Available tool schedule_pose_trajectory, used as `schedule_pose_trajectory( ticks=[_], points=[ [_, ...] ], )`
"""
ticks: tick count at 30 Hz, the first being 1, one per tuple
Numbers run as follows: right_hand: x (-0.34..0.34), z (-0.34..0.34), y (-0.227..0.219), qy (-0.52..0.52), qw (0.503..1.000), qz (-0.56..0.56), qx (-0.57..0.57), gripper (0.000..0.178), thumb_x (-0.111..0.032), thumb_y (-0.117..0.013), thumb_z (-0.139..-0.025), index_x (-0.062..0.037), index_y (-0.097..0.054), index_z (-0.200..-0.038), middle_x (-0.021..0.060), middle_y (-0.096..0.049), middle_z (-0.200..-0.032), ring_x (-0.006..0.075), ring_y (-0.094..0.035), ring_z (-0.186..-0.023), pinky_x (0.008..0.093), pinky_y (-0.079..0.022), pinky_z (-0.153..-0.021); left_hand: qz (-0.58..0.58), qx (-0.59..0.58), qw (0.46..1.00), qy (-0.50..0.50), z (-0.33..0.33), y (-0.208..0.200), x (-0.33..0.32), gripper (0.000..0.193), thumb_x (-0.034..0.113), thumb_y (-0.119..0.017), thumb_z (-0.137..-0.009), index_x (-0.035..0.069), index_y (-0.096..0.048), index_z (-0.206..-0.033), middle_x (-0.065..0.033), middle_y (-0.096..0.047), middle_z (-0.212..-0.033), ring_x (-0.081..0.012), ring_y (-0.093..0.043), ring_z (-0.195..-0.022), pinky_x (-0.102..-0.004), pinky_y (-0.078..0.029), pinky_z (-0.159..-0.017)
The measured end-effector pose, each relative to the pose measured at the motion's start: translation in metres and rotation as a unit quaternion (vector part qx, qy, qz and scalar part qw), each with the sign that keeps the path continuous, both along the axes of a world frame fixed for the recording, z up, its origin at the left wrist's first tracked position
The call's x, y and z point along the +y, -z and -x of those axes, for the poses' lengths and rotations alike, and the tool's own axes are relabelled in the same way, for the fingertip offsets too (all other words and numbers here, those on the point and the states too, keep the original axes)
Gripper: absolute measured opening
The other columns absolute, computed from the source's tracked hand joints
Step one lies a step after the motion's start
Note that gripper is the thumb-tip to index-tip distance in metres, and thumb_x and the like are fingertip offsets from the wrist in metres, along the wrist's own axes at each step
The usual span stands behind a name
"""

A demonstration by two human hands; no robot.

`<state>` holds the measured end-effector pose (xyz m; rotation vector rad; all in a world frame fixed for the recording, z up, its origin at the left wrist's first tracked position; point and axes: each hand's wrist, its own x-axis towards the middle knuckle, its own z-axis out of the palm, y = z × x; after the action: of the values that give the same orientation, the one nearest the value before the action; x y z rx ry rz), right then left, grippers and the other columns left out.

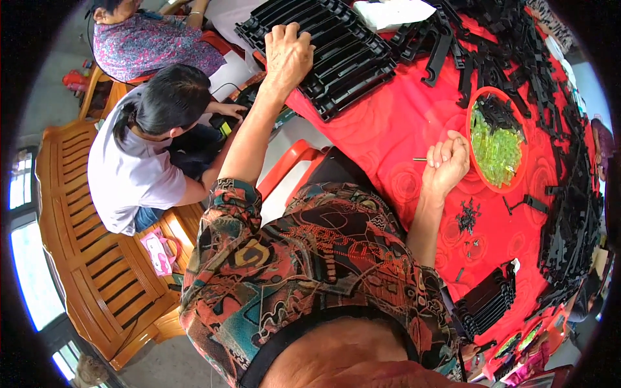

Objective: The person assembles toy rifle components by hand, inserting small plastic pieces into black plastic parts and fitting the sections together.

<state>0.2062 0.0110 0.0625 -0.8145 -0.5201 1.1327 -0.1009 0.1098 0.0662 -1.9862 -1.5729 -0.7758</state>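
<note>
My left hand (288, 58) bends its fingers down over the left end of a row of long black plastic strips (349, 64), laid side by side on the red tablecloth. Its fingertips are partly hidden, and they seem to grip one strip's end. My right hand (447, 161) is closed in a loose fist, palm side up. A thin rod (419, 159) sticks out from it to the left; the rest is hidden in the fingers. Just right of this hand stands an orange-rimmed bowl (470, 145) with yellow-green clear pieces (497, 152) and small black parts (497, 111).
Small black bits (467, 216) lie on the tablecloth (401, 123). Heaped black parts (569, 226) line the far right, and a stack of black strips (488, 301) sits lower right. At left, a person in white (139, 161) sits on a wooden bench (84, 246), near a red stool (284, 165).
</note>
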Motion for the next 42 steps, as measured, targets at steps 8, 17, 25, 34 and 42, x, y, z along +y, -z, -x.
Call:
schedule_pose_trajectory(
  ticks=[8, 17, 25, 34, 42],
  points=[
    [0.006, -0.006, 0.021, -0.025, 0.998, 0.051, -0.014, 0.015, -0.010, -0.041, -0.091, -0.0023, -0.053, -0.085, -0.0027, -0.032, -0.050, 0.0060, -0.027, -0.036, 0.0223, -0.025, -0.032, -0.081, -0.059, 0.989, 0.113, -0.051, -0.008, -0.034, 0.024, 0.013, -0.068, -0.069, 0.008, -0.059, -0.090, -0.0078, -0.053, -0.095, -0.0266, -0.048, -0.087, -0.0388, -0.039, -0.073],
    [0.051, -0.010, 0.058, 0.016, 0.913, 0.085, -0.397, 0.008, -0.006, -0.054, -0.082, -0.0018, -0.052, -0.089, 0.0028, -0.048, -0.053, 0.0135, -0.045, -0.046, 0.0278, -0.037, -0.047, 0.132, -0.174, 0.942, 0.255, -0.139, 0.085, -0.095, 0.012, 0.009, -0.068, -0.072, 0.004, -0.058, -0.077, -0.0092, -0.052, -0.070, -0.0268, -0.051, -0.065, -0.0364, -0.043, -0.060],
    [0.121, 0.007, 0.026, 0.065, 0.638, 0.176, -0.747, 0.052, -0.033, -0.060, -0.081, 0.0064, -0.035, -0.104, 0.0261, -0.059, -0.081, 0.0398, -0.062, -0.079, 0.0491, -0.050, -0.068, 0.107, -0.166, 0.947, 0.255, -0.136, 0.093, -0.102, 0.010, 0.011, -0.064, -0.074, 0.006, -0.057, -0.080, -0.0075, -0.048, -0.068, -0.0245, -0.049, -0.066, -0.0366, -0.040, -0.059],
    [0.158, 0.008, 0.043, 0.025, 0.614, 0.190, -0.766, 0.047, -0.034, -0.059, -0.078, 0.0051, -0.042, -0.099, 0.0286, -0.061, -0.094, 0.0429, -0.060, -0.090, 0.0507, -0.048, -0.078, 0.106, -0.173, 0.948, 0.246, -0.134, 0.093, -0.104, 0.010, 0.013, -0.062, -0.073, 0.008, -0.054, -0.076, -0.0072, -0.047, -0.069, -0.0246, -0.049, -0.067, -0.0368, -0.040, -0.061],
    [0.097, 0.004, 0.045, -0.083, 0.968, 0.135, -0.196, 0.023, -0.024, -0.063, -0.082, -0.0032, -0.053, -0.079, 0.0049, -0.056, -0.057, 0.0066, -0.034, -0.032, 0.0231, -0.027, -0.029, 0.142, -0.239, 0.921, 0.271, -0.132, 0.094, -0.101, 0.009, 0.012, -0.062, -0.073, 0.006, -0.058, -0.079, -0.0089, -0.053, -0.072, -0.0269, -0.052, -0.070, -0.0372, -0.043, -0.064]
  ],
)
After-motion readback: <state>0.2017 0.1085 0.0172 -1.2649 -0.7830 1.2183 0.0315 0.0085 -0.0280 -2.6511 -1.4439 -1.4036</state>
